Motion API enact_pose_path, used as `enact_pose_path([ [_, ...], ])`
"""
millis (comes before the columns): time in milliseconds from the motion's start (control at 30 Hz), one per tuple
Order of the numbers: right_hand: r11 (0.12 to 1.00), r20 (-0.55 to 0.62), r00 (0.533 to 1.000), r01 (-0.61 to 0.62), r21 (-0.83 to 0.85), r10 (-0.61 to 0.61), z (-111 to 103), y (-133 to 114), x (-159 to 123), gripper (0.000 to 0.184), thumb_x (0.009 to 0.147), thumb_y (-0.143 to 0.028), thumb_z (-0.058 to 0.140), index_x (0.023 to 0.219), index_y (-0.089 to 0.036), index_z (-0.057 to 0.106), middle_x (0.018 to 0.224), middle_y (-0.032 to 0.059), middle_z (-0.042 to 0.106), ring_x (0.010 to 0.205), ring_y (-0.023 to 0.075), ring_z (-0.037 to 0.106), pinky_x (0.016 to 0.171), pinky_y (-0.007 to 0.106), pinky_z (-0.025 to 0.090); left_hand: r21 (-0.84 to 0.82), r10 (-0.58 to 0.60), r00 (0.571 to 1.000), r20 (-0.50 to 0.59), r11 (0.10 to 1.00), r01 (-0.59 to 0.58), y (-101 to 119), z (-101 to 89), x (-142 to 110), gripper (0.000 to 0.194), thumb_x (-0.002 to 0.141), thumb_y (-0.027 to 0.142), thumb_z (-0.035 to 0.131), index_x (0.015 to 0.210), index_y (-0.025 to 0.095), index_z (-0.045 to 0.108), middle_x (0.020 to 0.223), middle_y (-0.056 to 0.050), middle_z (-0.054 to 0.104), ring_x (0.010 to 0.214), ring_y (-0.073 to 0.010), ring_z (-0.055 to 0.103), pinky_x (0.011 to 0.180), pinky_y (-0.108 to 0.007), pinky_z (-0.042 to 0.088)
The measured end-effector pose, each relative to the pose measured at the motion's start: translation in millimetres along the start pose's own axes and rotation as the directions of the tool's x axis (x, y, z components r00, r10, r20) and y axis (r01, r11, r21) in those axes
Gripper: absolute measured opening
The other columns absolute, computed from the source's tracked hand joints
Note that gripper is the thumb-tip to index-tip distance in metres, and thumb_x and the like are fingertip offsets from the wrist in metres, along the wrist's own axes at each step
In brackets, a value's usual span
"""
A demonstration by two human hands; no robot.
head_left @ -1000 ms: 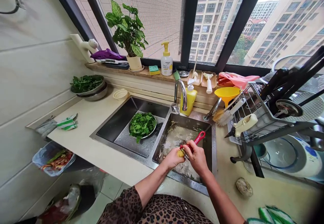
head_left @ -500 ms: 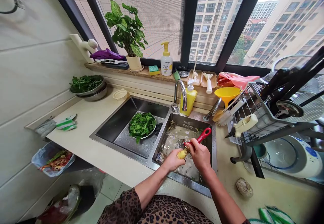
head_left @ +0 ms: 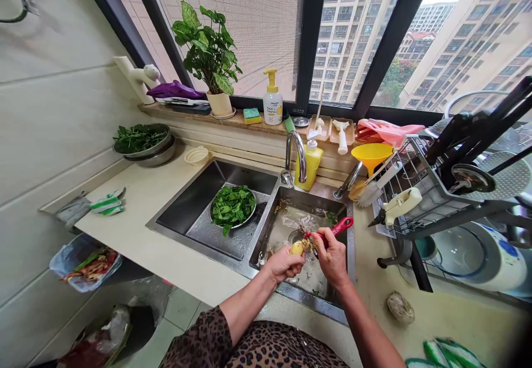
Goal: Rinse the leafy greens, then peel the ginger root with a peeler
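Note:
Over the right sink basin (head_left: 274,229) my left hand (head_left: 282,262) is closed round a small yellowish vegetable (head_left: 296,248), perhaps a potato. My right hand (head_left: 332,257) grips a red-handled peeler (head_left: 338,228), its blade against the vegetable's far end. Peelings lie in the wet basin under both hands. The fingers of each hand are curled tight.
A metal bowl of green leaves (head_left: 233,206) sits in the left basin, another bowl of greens (head_left: 143,139) on the counter at left. Faucet (head_left: 296,157), yellow soap bottle (head_left: 310,162), dish rack (head_left: 440,190) at right, potted plant (head_left: 210,52) on the sill, waste bag (head_left: 85,265) below.
The peeler's handle has swung up and to the right, and my right hand has shifted slightly right with it. My left hand keeps the vegetable in about the same spot.

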State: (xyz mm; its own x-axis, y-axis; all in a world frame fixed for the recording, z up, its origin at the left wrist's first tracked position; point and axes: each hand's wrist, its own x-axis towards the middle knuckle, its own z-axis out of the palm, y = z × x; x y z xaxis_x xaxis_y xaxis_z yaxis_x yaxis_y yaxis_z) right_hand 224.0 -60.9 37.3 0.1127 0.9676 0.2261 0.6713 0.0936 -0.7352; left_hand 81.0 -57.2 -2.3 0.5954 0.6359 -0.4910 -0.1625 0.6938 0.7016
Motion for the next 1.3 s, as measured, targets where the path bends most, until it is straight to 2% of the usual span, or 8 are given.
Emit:
enact_pose_path([
  [200,0.955,0.013,1.0,-0.017,-0.296,0.022,7,4,-1,0.042,0.083,-0.057,0.038,0.081,-0.021,0.06,0.058,0.0014,0.06,0.049,0.0132,0.05,0.045,0.021,0.024,-0.042,0.008,1.0,0.002,0.999,-0.008,-3,8.9,-3,0.02,0.056,0.024,0.061,0.065,0.016,0.044,0.043,0.007,0.04,0.033,-0.0016,0.027,0.038,-0.018,0.007],
  [400,0.986,-0.068,0.992,-0.092,0.14,0.102,9,-5,0,0.037,0.083,-0.052,0.039,0.076,-0.018,0.054,0.058,-0.0014,0.056,0.049,0.0099,0.046,0.048,0.018,0.033,-0.01,0.037,0.996,-0.085,0.999,-0.038,4,12.8,-1,0.024,0.056,0.026,0.063,0.067,0.016,0.045,0.044,0.008,0.041,0.033,-0.0007,0.028,0.036,-0.016,0.006],
  [533,0.991,0.036,0.996,-0.089,0.102,0.086,9,-5,0,0.034,0.08,-0.051,0.045,0.076,-0.019,0.056,0.057,-0.0019,0.055,0.048,0.0099,0.045,0.049,0.019,0.032,0.04,0.051,0.989,-0.137,0.998,-0.046,0,14.6,2,0.024,0.055,0.026,0.063,0.063,0.017,0.042,0.04,0.009,0.038,0.031,-0.0012,0.027,0.034,-0.016,0.008],
  [667,0.95,-0.057,0.97,-0.216,0.228,0.234,-7,12,11,0.033,0.076,-0.052,0.05,0.074,-0.019,0.056,0.061,-0.0002,0.057,0.052,0.0112,0.046,0.05,0.021,0.033,0.013,0.038,0.991,-0.129,0.999,-0.037,-3,7.6,0,0.027,0.055,0.029,0.065,0.068,0.016,0.046,0.045,0.008,0.042,0.034,-0.0016,0.031,0.035,-0.015,0.01],
  [767,0.736,0.195,0.915,-0.401,0.545,0.354,-15,23,13,0.029,0.071,-0.048,0.056,0.071,-0.019,0.054,0.073,0.0023,0.062,0.062,0.0134,0.053,0.053,0.022,0.039,0.013,0.123,0.979,-0.164,0.992,-0.122,0,1.8,-1,0.028,0.057,0.03,0.065,0.072,0.016,0.046,0.05,0.007,0.044,0.038,-0.0023,0.034,0.037,-0.015,0.013],
  [933,0.521,0.554,0.745,-0.661,0.54,0.372,-3,17,0,0.037,0.064,-0.048,0.065,0.088,-0.02,0.061,0.072,0.0007,0.062,0.057,0.0125,0.054,0.053,0.023,0.041,0.226,0.327,0.924,-0.2,0.933,-0.281,3,1.3,3,0.023,0.057,0.02,0.064,0.075,0.014,0.05,0.055,0.008,0.042,0.045,-0.0025,0.031,0.044,-0.016,0.023],
  [1133,0.612,0.549,0.791,-0.582,0.536,0.271,14,14,1,0.038,0.063,-0.047,0.065,0.084,-0.015,0.065,0.068,0.0013,0.06,0.058,0.0112,0.051,0.055,0.023,0.04,0.439,0.484,0.867,-0.115,0.808,-0.393,-2,1.3,5,0.025,0.061,0.012,0.056,0.085,0.011,0.054,0.071,0.002,0.05,0.06,-0.0068,0.041,0.054,-0.018,0.031],
  [1300,0.809,0.447,0.874,-0.399,0.431,0.192,20,22,0,0.03,0.07,-0.043,0.056,0.071,-0.014,0.063,0.062,0.0001,0.057,0.057,0.0116,0.047,0.053,0.022,0.037,0.424,0.417,0.905,-0.079,0.836,-0.348,-2,2.8,3,0.028,0.054,0.007,0.051,0.082,0.012,0.052,0.067,0.004,0.047,0.058,-0.0067,0.038,0.052,-0.018,0.029],
])
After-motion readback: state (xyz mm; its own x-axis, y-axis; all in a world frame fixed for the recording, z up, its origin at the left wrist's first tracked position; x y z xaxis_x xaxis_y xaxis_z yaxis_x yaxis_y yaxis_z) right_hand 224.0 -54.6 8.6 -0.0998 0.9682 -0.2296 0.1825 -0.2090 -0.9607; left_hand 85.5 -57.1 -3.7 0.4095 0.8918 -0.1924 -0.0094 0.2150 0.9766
